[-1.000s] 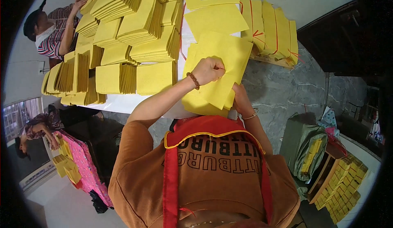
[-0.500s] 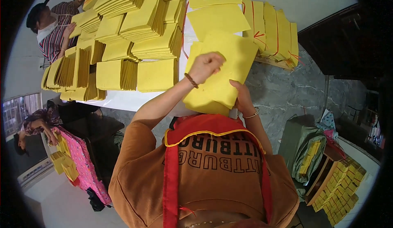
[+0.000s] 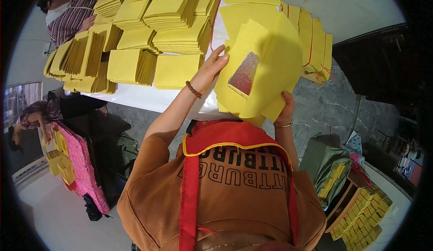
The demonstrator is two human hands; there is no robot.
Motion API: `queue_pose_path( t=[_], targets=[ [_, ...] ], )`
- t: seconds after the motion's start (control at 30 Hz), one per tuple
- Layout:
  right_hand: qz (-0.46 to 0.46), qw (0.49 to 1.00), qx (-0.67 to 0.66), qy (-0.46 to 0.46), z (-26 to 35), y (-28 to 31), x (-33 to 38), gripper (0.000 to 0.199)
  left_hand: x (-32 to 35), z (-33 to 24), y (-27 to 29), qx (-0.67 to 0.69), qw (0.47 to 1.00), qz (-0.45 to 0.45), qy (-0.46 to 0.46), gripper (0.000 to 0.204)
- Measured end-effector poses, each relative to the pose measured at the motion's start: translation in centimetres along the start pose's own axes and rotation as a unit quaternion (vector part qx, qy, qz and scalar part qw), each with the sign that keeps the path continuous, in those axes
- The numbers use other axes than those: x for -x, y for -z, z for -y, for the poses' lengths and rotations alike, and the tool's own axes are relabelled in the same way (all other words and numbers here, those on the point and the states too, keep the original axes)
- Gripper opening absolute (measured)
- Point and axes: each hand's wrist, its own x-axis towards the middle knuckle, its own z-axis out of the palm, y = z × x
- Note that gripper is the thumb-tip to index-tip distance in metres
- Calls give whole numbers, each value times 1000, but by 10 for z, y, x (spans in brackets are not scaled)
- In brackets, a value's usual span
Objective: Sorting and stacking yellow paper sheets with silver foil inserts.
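1. Head view: white-covered table (image 3: 137,98) under the work; whole scene shifted a little in frame, probably head movement
2. Folded yellow stacks (image 3: 169,13) fill its left and far portion; arrangement looks unchanged
3. Red-tied bundles (image 3: 318,46) at right, beyond the work; look untouched
4. Loose yellow sheets (image 3: 280,64) at the table's near edge, between the hands. Half a second ago the top surface looked plain and fairly flat; now the upper paper is bowed
5. Left hand (image 3: 210,68) was loosely curled above the pile's middle; now at its left edge, fingers extended. Whether it pinches paper, cannot tell
6. Right hand (image 3: 285,109) grasps the lower right edge of the sheets, at the same corner as before
7. Silver patch (image 3: 245,73) newly visible on the upper paper, reddish toward its lower end. My reading: a different face is exposed, and the work has passed from one-handed contact to positioning paper from both sides
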Motion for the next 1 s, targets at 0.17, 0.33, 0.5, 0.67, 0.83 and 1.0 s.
queue_pose_path(
  t=[0.17,0.33,0.5,0.67,0.83,1.0],
  targets=[
    [-5,1000,16,5,2,10,2,45,17,-27,-18,9,986,164,-33,60],
    [-43,999,32,7,0,6,7,45,17,-24,-24,-34,988,150,-24,63],
    [-15,999,32,-7,0,18,7,46,15,-12,-24,-116,973,46,-194,73],
    [29,998,-53,-13,2,18,10,48,10,-7,-18,-67,984,30,-162,75],
    [244,956,-148,66,6,-21,2,30,2,-12,-14,-49,998,25,-34,76],
    [178,965,-171,91,5,-23,3,25,-16,11,-13,-65,996,28,-53,80]
  ],
)
